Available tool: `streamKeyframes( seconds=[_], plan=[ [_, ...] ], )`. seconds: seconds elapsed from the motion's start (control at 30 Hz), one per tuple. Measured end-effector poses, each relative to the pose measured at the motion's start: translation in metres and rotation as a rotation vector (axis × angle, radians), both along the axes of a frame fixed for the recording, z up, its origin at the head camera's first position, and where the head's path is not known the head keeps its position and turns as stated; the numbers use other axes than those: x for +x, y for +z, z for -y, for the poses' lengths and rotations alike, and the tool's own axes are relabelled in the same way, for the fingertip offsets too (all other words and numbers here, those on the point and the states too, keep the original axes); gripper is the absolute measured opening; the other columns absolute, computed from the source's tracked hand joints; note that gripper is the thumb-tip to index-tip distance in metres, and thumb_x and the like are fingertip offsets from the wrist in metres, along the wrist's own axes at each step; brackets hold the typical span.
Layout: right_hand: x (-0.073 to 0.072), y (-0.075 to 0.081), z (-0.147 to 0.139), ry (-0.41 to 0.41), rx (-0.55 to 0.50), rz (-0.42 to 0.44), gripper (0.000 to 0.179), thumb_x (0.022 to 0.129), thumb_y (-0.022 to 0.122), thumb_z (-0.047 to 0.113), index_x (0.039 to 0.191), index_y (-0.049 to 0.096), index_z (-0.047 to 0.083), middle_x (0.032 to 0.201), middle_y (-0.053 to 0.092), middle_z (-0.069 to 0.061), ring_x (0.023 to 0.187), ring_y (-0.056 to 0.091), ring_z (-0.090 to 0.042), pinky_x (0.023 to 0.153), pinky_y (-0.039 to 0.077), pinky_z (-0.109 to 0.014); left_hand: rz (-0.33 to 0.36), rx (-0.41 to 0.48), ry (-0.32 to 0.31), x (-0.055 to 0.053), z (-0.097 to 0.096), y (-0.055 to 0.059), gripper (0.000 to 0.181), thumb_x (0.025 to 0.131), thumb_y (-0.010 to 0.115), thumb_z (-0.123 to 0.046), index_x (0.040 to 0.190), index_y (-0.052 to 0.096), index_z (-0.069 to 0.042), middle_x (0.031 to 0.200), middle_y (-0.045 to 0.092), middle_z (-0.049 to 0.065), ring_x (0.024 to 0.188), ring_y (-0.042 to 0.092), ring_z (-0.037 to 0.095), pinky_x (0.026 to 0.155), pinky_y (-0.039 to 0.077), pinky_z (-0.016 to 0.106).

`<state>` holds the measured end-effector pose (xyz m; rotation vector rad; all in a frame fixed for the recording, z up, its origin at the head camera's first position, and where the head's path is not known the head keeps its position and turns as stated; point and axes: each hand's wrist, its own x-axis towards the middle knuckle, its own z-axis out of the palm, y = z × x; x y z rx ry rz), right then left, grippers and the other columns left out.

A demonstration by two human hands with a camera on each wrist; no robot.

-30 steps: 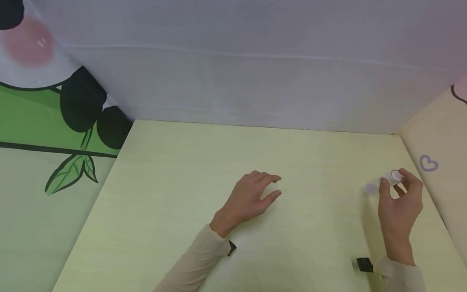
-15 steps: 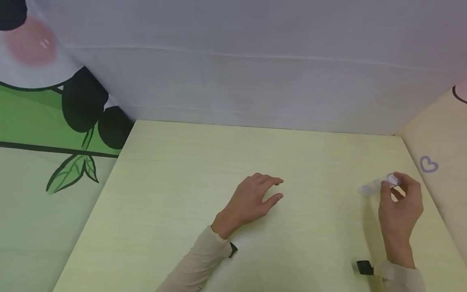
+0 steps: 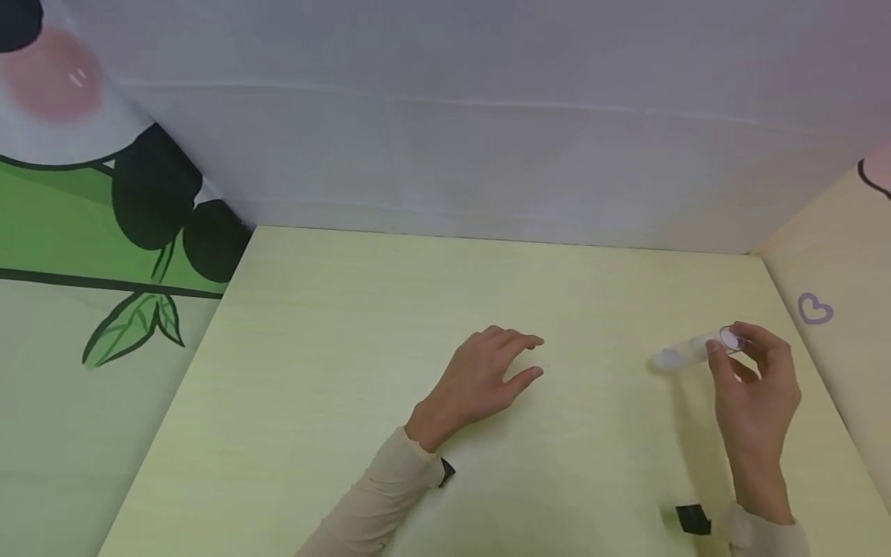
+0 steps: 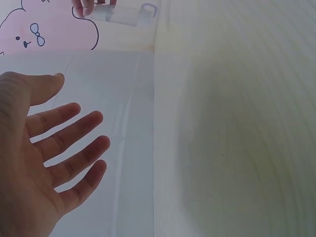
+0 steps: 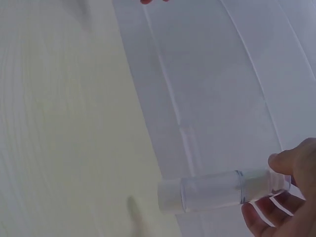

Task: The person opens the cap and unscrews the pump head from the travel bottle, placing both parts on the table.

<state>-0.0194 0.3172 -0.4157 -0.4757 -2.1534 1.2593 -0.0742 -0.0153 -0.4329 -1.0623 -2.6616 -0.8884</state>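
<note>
A clear cylindrical bottle (image 3: pixel 689 352) hangs at the right of the table, pinched near its base by the thumb and fingers of my right hand (image 3: pixel 757 402). In the right wrist view its white cap (image 5: pixel 170 196) points down toward the tabletop, with the bottle upside down. A loop shows at the cap end of the bottle (image 4: pixel 126 16) in the left wrist view. My left hand (image 3: pixel 476 375) hovers over the middle of the table, fingers relaxed and spread, holding nothing. The left wrist view shows its palm and fingers (image 4: pixel 74 163) apart from any object.
The pale wood-grain table (image 3: pixel 362 309) runs back to a plain greyish-white backdrop (image 3: pixel 487 155). At the left stands a panel with cartoon leaves (image 3: pixel 132 329). A cream panel with a purple heart (image 3: pixel 814 309) borders the right edge.
The right hand has shifted slightly left with the bottle, whose cap end has swung further left. The left hand has barely moved.
</note>
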Motion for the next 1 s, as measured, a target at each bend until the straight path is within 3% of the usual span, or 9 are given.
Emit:
streamKeyframes(
  seconds=[0.13,0.4,0.7,1.0],
  plan=[
    [0.003,0.008,0.009,0.050,-0.031,-0.009,0.047,0.092,0.071,-0.008,0.136,0.061,0.002,0.118,0.062,0.013,0.110,0.062,-0.004,0.083,0.052,-0.004,-0.013,-0.026,-0.004,0.001,-0.004,0.002,0.038,0.101,0.068,-0.039,0.134,0.067,-0.019,0.126,0.074,-0.006,0.114,0.067,0.017,0.093,0.056,0.033],
    [0.009,0.014,0.030,0.152,0.003,-0.015,0.047,0.091,0.073,-0.009,0.136,0.061,0.000,0.118,0.062,0.012,0.109,0.062,-0.004,0.083,0.053,-0.005,-0.074,-0.043,-0.001,0.000,-0.019,0.003,0.040,0.099,0.071,-0.040,0.133,0.068,-0.019,0.124,0.074,-0.004,0.111,0.068,0.018,0.087,0.056,0.033],
    [0.013,0.015,0.049,0.223,-0.020,0.006,0.047,0.091,0.073,-0.009,0.135,0.061,-0.001,0.117,0.062,0.011,0.106,0.062,-0.006,0.081,0.053,-0.005,0.019,-0.104,-0.042,-0.005,-0.042,-0.004,0.052,0.102,0.064,-0.048,0.147,0.057,-0.023,0.139,0.067,-0.006,0.123,0.065,0.016,0.096,0.055,0.031],
    [0.014,0.019,0.065,0.320,-0.121,-0.019,0.045,0.088,0.071,-0.016,0.131,0.061,-0.007,0.116,0.063,0.003,0.105,0.062,-0.012,0.080,0.055,-0.008,0.124,-0.039,-0.089,-0.001,-0.059,-0.008,0.061,0.101,0.066,-0.048,0.154,0.048,-0.022,0.151,0.059,-0.003,0.137,0.057,0.016,0.112,0.049,0.030]
  ],
)
